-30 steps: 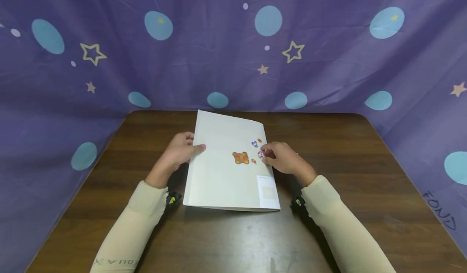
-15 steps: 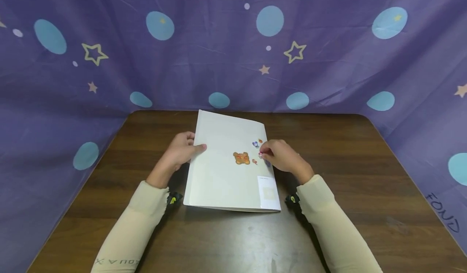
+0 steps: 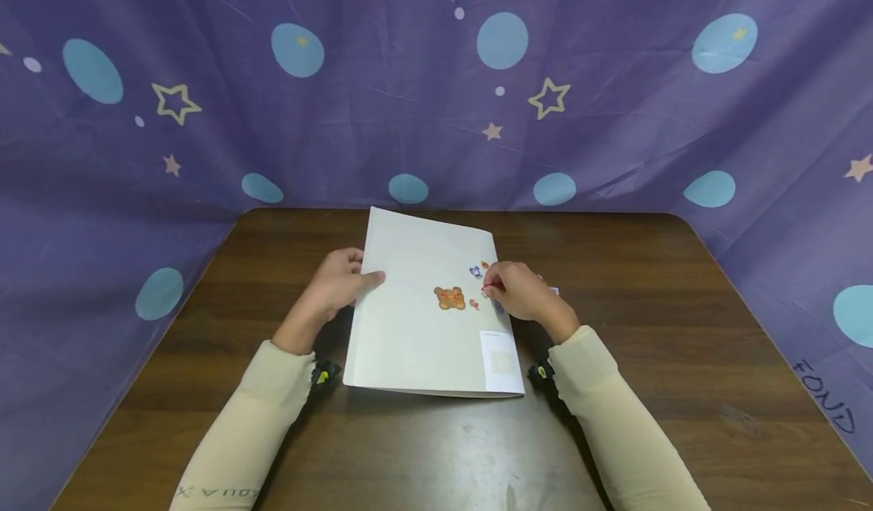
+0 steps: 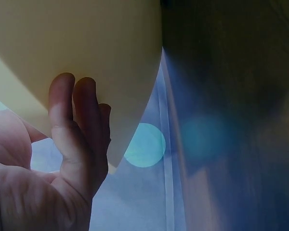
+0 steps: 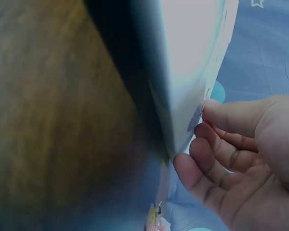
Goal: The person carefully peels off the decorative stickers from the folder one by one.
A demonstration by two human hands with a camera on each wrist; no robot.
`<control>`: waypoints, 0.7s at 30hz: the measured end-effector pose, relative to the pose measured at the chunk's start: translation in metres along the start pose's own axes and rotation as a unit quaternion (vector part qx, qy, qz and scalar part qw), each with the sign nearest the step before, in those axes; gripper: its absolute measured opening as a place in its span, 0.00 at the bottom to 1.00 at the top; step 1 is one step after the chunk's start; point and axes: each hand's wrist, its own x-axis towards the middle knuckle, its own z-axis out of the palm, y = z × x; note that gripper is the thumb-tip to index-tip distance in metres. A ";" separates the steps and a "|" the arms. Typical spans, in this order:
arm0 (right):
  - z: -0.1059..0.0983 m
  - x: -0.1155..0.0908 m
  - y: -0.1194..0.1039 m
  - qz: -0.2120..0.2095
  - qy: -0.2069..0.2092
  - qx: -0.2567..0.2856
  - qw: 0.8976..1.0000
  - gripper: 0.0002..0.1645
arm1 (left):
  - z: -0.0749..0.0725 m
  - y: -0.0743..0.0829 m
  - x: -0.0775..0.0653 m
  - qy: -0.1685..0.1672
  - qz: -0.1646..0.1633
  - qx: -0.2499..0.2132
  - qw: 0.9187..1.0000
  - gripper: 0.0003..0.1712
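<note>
A white folder (image 3: 416, 329) is held tilted above the table, its front bearing a brown bear sticker (image 3: 450, 299) and several smaller stickers. My left hand (image 3: 337, 280) grips its left edge, thumb on the front; the left wrist view shows curled fingers (image 4: 62, 101) against the folder's back. At the right edge, my right hand (image 3: 521, 291) pinches a small reddish sticker (image 3: 486, 291) against the front, mostly hidden by the fingertips. In the right wrist view, the thumb (image 5: 231, 115) and index finger meet at the folder's surface. A small blue sticker (image 3: 475, 272) sits just above them.
A brown wooden table (image 3: 682, 359) lies beneath, with a purple patterned curtain (image 3: 382, 79) behind it. Small colourful pieces (image 5: 156, 219) show beyond the folder in the right wrist view. A white label (image 3: 501, 361) is at the folder's lower right.
My right hand has shifted slightly left, and its thumb and index finger have drawn together over the small sticker. Colourful bits now show behind that hand. The left hand and folder stay put.
</note>
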 end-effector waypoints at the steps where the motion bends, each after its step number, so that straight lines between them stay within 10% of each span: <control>1: 0.000 0.000 -0.001 0.003 -0.004 0.003 1.000 0.04 | 0.000 0.000 0.000 0.000 0.000 -0.001 1.000 0.28; 21: 0.002 0.000 0.002 0.016 -0.030 0.021 0.999 0.04 | 0.000 -0.002 0.000 -0.003 0.004 -0.012 1.000 0.28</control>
